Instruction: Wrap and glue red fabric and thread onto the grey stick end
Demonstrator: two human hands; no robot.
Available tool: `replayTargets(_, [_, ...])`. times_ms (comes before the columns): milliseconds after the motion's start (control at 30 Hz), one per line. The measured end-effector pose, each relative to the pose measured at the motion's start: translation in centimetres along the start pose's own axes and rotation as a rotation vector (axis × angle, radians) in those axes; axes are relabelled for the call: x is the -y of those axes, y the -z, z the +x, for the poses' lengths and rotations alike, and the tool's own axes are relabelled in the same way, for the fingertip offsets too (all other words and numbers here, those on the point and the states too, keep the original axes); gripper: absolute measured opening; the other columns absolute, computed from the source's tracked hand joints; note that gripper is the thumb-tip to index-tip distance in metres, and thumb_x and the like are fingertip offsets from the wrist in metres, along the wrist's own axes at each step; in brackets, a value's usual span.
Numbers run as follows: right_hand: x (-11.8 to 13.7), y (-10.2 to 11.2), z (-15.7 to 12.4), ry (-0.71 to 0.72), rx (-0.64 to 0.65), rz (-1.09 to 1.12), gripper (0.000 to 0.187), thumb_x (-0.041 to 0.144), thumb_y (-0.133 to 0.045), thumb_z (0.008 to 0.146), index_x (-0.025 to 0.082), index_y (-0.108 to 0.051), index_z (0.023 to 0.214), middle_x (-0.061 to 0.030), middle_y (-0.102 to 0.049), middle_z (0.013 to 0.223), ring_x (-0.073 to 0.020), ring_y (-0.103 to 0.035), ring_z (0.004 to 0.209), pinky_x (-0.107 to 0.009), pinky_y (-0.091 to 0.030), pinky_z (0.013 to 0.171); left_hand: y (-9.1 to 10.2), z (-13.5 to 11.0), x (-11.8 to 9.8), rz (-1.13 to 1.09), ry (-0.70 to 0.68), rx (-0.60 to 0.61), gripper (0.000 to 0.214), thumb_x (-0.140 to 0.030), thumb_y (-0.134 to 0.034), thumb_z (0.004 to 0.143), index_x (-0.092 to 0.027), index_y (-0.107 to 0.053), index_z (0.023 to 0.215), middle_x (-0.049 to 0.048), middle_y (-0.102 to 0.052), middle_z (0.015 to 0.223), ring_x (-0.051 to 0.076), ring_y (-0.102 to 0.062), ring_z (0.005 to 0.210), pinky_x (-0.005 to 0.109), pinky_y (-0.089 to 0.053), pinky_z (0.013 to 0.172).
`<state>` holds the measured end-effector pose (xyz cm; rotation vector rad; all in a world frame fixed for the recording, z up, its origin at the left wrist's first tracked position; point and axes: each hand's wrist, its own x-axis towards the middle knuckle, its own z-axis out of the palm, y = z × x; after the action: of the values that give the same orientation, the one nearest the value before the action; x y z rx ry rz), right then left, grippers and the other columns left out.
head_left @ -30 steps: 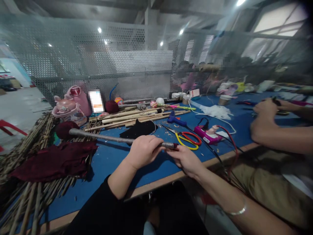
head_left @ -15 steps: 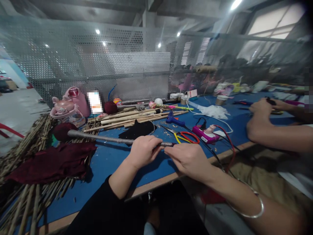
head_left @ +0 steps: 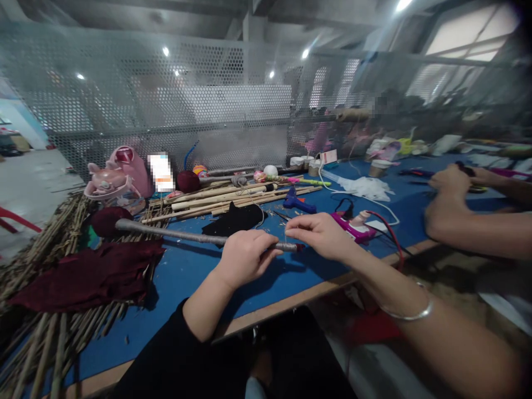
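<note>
My left hand (head_left: pixel 245 256) is wrapped round a long grey-wrapped stick (head_left: pixel 174 234) that lies slantwise over the blue table (head_left: pixel 183 277), its thick end pointing left. My right hand (head_left: pixel 320 234) hovers over the stick's right tip with thumb and forefinger pinched; whatever they hold is too thin to make out. A silver bangle (head_left: pixel 405 315) sits on my right wrist. A dark red cloth (head_left: pixel 91 274) lies to the left on bamboo sticks.
Bamboo sticks (head_left: pixel 233 198), black fabric (head_left: pixel 235 219), a blue glue gun (head_left: pixel 299 204), a pink device with red and black wires (head_left: pixel 353 227) and a pink jug (head_left: pixel 118 174) lie beyond. Another person's hands (head_left: pixel 449 199) work at the right. Mesh fencing backs the table.
My right hand has risen from below the stick's tip to above it, now covering the scissors, and its fingers have drawn into a pinch. The left hand and the stick have stayed put.
</note>
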<state>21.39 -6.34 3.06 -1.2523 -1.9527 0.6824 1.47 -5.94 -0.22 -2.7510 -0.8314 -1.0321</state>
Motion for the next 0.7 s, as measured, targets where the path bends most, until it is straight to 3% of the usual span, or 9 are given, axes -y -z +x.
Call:
replayTargets(100, [-1.7,-1.4,0.5,-0.248,0.120,0.434,0.021,0.035,-0.066,0.064,0.015,-0.060,0.067,0.0041,-0.051,0.051,-0.0069,-0.041,0.043,-0.020,-0.030,0.042,0.0,0.0,-0.2,0.003,-0.013,-0.020,0.025,-0.038,-0.042,0.086,-0.019,-0.058,0.092,0.0033,-0.064,0.078,0.015,-0.059,0.071,0.027,-0.041,0.063])
replayTargets(167, [-2.8,-2.6,0.3,-0.381,0.129,0.630,0.024,0.036,-0.068,0.060,0.015,-0.058,0.067,0.0066,-0.044,0.045,-0.0044,-0.031,0.037,-0.019,-0.020,0.036,-0.1,0.0,-0.3,0.011,-0.016,-0.010,0.026,-0.038,-0.042,0.086,-0.019,-0.059,0.093,0.0031,-0.064,0.077,0.016,-0.059,0.071,0.027,-0.041,0.062])
replayTargets(267, [-3.3,-4.1,-0.8,-0.470,0.089,0.765,0.022,0.032,-0.068,0.058,0.015,-0.057,0.067,0.0097,-0.034,0.040,-0.0024,-0.019,0.034,-0.019,-0.009,0.034,-0.2,0.1,-0.3,0.019,-0.007,0.000,0.027,-0.039,-0.042,0.086,-0.019,-0.059,0.091,0.0031,-0.064,0.076,0.016,-0.059,0.070,0.027,-0.041,0.061])
replayTargets(333, [-3.0,-4.8,-1.9,-0.478,0.035,0.787,0.022,0.029,-0.068,0.058,0.015,-0.059,0.071,0.0111,-0.028,0.039,-0.0023,-0.016,0.034,-0.019,-0.009,0.034,-0.4,0.2,-0.2,0.026,0.010,-0.023,0.026,-0.038,-0.043,0.086,-0.019,-0.059,0.090,0.0035,-0.064,0.077,0.016,-0.059,0.070,0.027,-0.042,0.061])
replayTargets(400, [-2.3,-5.5,-3.1,-0.443,-0.052,0.724,0.023,0.031,-0.066,0.063,0.015,-0.063,0.079,0.0103,-0.029,0.039,-0.0037,-0.020,0.033,-0.019,-0.015,0.033,-0.5,0.3,-0.1,0.032,0.025,-0.048,0.025,-0.037,-0.044,0.085,-0.018,-0.059,0.089,0.0037,-0.065,0.077,0.016,-0.059,0.070,0.028,-0.042,0.061])
replayTargets(467, [-1.6,-6.2,-4.2,-0.341,-0.179,0.560,0.023,0.035,-0.061,0.070,0.016,-0.066,0.083,0.0049,-0.045,0.044,-0.0083,-0.038,0.038,-0.021,-0.031,0.037,-0.6,0.4,-0.1,0.037,0.033,-0.060,0.024,-0.037,-0.044,0.085,-0.018,-0.059,0.089,0.0039,-0.065,0.078,0.016,-0.059,0.071,0.028,-0.043,0.062])
replayTargets(533, [-1.2,-7.1,-5.2,-0.193,-0.326,0.328,0.021,0.035,-0.055,0.077,0.019,-0.068,0.083,-0.0031,-0.063,0.064,-0.0164,-0.057,0.059,-0.028,-0.045,0.054,-0.7,0.5,-0.1,0.039,0.037,-0.064,0.025,-0.037,-0.044,0.085,-0.018,-0.060,0.090,0.0043,-0.065,0.079,0.016,-0.059,0.072,0.029,-0.043,0.063])
replayTargets(600, [-1.1,-7.7,-5.9,-0.034,-0.412,0.084,0.021,0.030,-0.051,0.082,0.021,-0.068,0.087,-0.0067,-0.069,0.085,-0.0209,-0.062,0.079,-0.034,-0.048,0.071,-0.7,0.5,-0.1,0.040,0.043,-0.070,0.025,-0.036,-0.044,0.085,-0.018,-0.060,0.091,0.0048,-0.065,0.079,0.016,-0.059,0.072,0.029,-0.043,0.063])
replayTargets(700, [-0.6,-7.4,-6.5,0.196,-0.380,-0.251,0.022,0.021,-0.046,0.084,0.021,-0.067,0.093,-0.0070,-0.070,0.088,-0.0189,-0.063,0.079,-0.031,-0.046,0.073,-0.6,0.4,-0.1,0.040,0.048,-0.075,0.025,-0.037,-0.044,0.085,-0.018,-0.060,0.091,0.0046,-0.064,0.078,0.017,-0.058,0.072,0.028,-0.042,0.063])
